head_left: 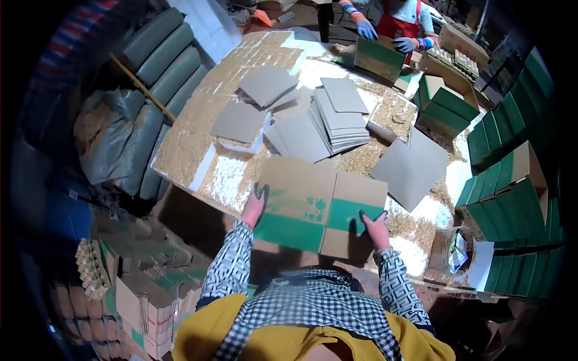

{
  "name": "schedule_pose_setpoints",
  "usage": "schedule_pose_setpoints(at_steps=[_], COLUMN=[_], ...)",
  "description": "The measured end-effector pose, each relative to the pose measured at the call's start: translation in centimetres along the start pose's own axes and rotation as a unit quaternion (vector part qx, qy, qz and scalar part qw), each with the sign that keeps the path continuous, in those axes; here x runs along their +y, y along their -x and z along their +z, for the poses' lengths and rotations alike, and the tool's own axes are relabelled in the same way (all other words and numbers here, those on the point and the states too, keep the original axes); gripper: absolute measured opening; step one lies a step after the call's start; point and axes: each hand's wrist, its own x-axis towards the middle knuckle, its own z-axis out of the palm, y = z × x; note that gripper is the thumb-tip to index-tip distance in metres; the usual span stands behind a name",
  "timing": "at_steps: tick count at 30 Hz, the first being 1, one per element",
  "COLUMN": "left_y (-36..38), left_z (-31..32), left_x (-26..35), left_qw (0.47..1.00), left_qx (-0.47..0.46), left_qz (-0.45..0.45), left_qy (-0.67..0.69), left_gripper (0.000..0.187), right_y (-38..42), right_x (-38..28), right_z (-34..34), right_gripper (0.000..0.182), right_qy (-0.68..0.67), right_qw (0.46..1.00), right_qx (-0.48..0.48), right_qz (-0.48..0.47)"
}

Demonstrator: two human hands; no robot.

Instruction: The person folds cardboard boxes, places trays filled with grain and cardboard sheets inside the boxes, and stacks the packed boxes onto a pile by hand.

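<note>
A flattened cardboard box [295,192], brown with a green band and a green print, is held in front of my body at the table's near edge. My left hand [254,206] grips its left edge, thumb on the face that I see. On the right side my right hand [376,231] grips it, with the thumb showing on the green band and the other fingers largely hidden behind. Both hands have dark fingertips. Just beyond the box lie grey cardboard sheets [340,123] in a loose stack, and one more grey sheet [412,171] rests to the right.
Straw-like material covers much of the table [198,126]. Across it, a person in gloves [366,29] handles a green-and-brown box [379,59]. Open boxes [448,105] and rows of green boxes [506,192] stand right. Stuffed sacks [159,60] line the left; folded cartons [144,301] sit lower left.
</note>
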Motion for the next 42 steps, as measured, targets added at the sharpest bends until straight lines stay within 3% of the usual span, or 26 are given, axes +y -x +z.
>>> schedule_pose_setpoints(at_steps=[2,4,6,7,8,9,10,12,15,18,19,20,22,23,24,25,26,28,30,32,33,34,36,37,41,42], left_y=[0.7,1.6,-0.6,0.3,1.1,0.6,0.1,-1.0,-7.2,-12.6,-13.0,-10.3,-5.7,-3.8,-2.7,-1.1,1.1,3.0,-0.5,-2.2,-2.7,-2.4,-2.9,-2.6,-0.6,-2.5], left_z=[-1.4,-4.1,-6.0,-7.9,-8.0,-8.6,-9.2,-8.9,-9.4,-9.1,-8.3,-8.9,-10.2,-11.0,-9.9,-9.8,-9.1,-8.3,-7.2,-7.4,-7.6,-7.5,-7.7,-7.9,-7.0,-4.5], left_x=[0.7,3.1,-0.5,4.8,11.5,13.4,14.8,18.1,14.2,12.3,12.8,15.1,18.0,18.6,18.2,18.4,18.5,15.5,15.0,13.4,12.6,11.9,9.5,9.3,9.6,4.7], left_qw=[0.997,0.991,0.966,0.969,0.926,0.92,0.912,0.944,0.951,0.943,0.905,0.9,0.888,0.854,0.797,0.726,0.644,0.653,0.723,0.86,0.895,0.902,0.842,0.857,0.85,0.783], left_qx=[0.054,0.114,0.053,0.042,0.031,0.021,0.009,0.076,0.155,0.121,0.102,0.021,-0.209,-0.344,-0.318,-0.423,-0.486,-0.487,-0.428,-0.36,-0.333,-0.352,-0.469,-0.466,-0.442,-0.491], left_qz=[0.046,0.061,0.133,0.148,0.189,0.244,0.299,0.213,0.261,0.116,0.07,0.088,0.174,0.257,0.486,0.54,0.58,0.574,0.542,0.336,0.224,0.104,0.024,0.019,-0.025,-0.033], left_qy=[-0.043,0.032,0.216,0.192,0.326,0.305,0.282,0.239,0.057,0.289,0.406,0.427,0.371,0.294,0.166,0.045,-0.111,-0.084,0.012,0.133,0.194,0.229,0.264,0.218,0.285,0.38], left_gripper=[0.05,0.041,0.041,0.049,0.06,0.063,0.065,0.049,0.031,0.028,0.029,0.033,0.049,0.059,0.06,0.06,0.059,0.055,0.062,0.065,0.068,0.071,0.09,0.095,0.079,0.065], right_y=[1.7,1.5,1.1,0.4,-0.1,1.8,0.3,0.1,4.6,11.1,10.7,9.4,3.0,2.8,2.6,1.5,4.6,6.0,7.5,11.5,13.0,14.9,17.6,16.9,14.6,13.9], right_x=[-1.1,-1.4,-3.3,-4.3,-6.0,-10.7,-10.9,-13.3,-16.0,-19.1,-19.3,-19.2,-14.6,-15.8,-16.8,-14.2,-18.6,-19.2,-19.0,-17.7,-15.7,-12.7,-15.6,-14.5,-13.0,-12.5], right_z=[-1.5,-3.8,-6.9,-8.3,-9.7,-11.4,-10.9,-9.7,-6.7,-5.7,-5.1,-4.7,-6.3,-5.7,-5.2,-4.2,-3.6,-3.5,-5.1,-5.1,-5.5,-5.1,-4.7,-5.4,-7.2,-7.3], right_gripper=[0.099,0.075,0.058,0.053,0.048,0.047,0.038,0.028,0.02,0.032,0.035,0.038,0.049,0.056,0.065,0.085,0.096,0.088,0.079,0.067,0.068,0.071,0.072,0.072,0.073,0.073], right_qy=[0.062,-0.314,-0.452,-0.489,-0.524,-0.354,-0.485,-0.489,-0.466,-0.289,-0.386,-0.478,-0.408,-0.318,-0.225,0.023,0.176,0.142,0.166,0.085,0.101,0.111,0.293,0.3,0.335,0.341], right_qw=[0.997,0.947,0.887,0.864,0.838,0.907,0.845,0.853,0.84,0.875,0.851,0.816,0.838,0.859,0.872,0.883,0.875,0.875,0.911,0.948,0.943,0.914,0.847,0.842,0.801,0.788], right_qx=[-0.014,-0.035,0.039,0.049,0.061,0.093,0.083,0.113,0.168,0.167,0.171,0.175,0.287,0.315,0.339,0.342,0.312,0.272,0.224,0.164,0.044,-0.058,-0.158,-0.173,-0.162,-0.146], right_qz=[-0.039,-0.066,-0.085,-0.113,-0.141,-0.207,-0.209,-0.141,-0.222,-0.352,-0.312,-0.272,-0.221,-0.248,-0.274,-0.32,-0.326,-0.374,-0.305,-0.258,-0.313,-0.386,-0.414,-0.414,-0.47,-0.491])
